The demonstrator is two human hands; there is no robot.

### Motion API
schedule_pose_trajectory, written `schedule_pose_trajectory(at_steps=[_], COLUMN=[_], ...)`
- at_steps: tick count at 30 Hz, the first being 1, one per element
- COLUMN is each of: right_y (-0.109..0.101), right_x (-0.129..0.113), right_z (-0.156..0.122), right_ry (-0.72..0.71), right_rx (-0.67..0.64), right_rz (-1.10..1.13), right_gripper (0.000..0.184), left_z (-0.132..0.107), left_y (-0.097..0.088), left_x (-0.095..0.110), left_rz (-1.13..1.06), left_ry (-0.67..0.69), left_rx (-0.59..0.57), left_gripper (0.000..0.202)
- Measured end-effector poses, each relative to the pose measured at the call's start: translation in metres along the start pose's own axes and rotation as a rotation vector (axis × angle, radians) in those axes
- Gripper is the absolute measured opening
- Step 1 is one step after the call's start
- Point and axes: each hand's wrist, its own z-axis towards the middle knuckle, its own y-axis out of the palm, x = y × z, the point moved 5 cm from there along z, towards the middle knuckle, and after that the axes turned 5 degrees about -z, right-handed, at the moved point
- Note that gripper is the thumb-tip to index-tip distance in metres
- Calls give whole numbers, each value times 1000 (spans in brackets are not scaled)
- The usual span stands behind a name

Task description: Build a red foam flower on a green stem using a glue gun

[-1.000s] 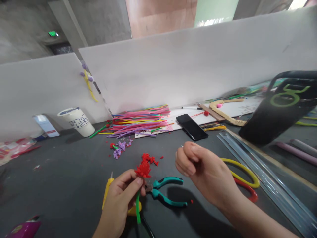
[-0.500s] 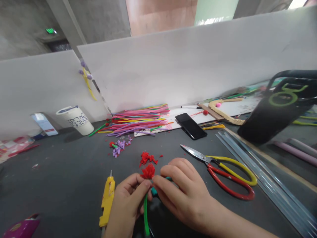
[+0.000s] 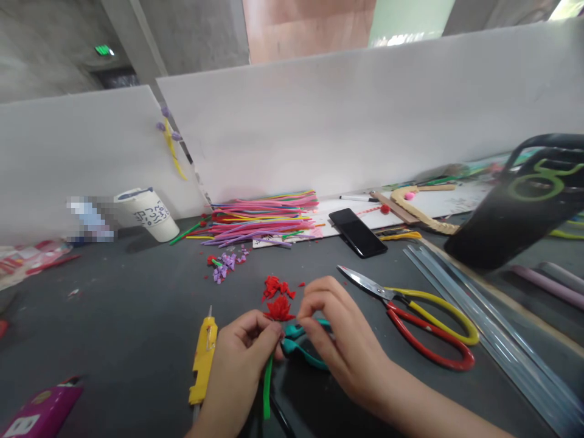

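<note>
My left hand (image 3: 249, 359) pinches the green stem of a red craft flower (image 3: 279, 309) just under its head. The stem (image 3: 267, 389), a fuzzy strip, hangs down below my thumb. Right beside the petals, my right hand (image 3: 340, 334) has its thumb and forefinger pressed together; whether a small piece sits between them I cannot make out. Teal-handled pliers or scissors (image 3: 303, 353) lie partly hidden between my hands. Behind the flower is a small pile of red pieces (image 3: 274, 286). A yellow glue gun (image 3: 204, 362) lies left of my left hand.
Large scissors (image 3: 420, 310) with red and yellow handles lie at right, beside clear sticks (image 3: 483, 328). Farther back are a black phone (image 3: 358, 232), pipe cleaners (image 3: 260, 222), purple bits (image 3: 225, 266) and a white cup (image 3: 152, 216). A white partition (image 3: 319, 128) stands behind.
My right hand has drawn slightly away from the stem and turned upward, uncovering the teal handles. My left hand keeps its pinch on the flower. The view has shifted a little.
</note>
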Motion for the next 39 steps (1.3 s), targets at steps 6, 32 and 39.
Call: schedule_pose_trajectory(at_steps=[6, 32, 39], right_y=[-4, 15, 1], right_x=[26, -13, -8], right_z=[2, -8, 1], right_ry=[422, -266, -263], right_rx=[-17, -77, -39], right_rz=[671, -362, -263], right_gripper=[23, 20, 12], left_z=[7, -4, -2], left_y=[-13, 0, -2], left_x=[8, 10, 11], left_rz=[76, 356, 387], left_ry=[123, 198, 199], left_rx=[78, -1, 2], left_gripper=[24, 22, 24])
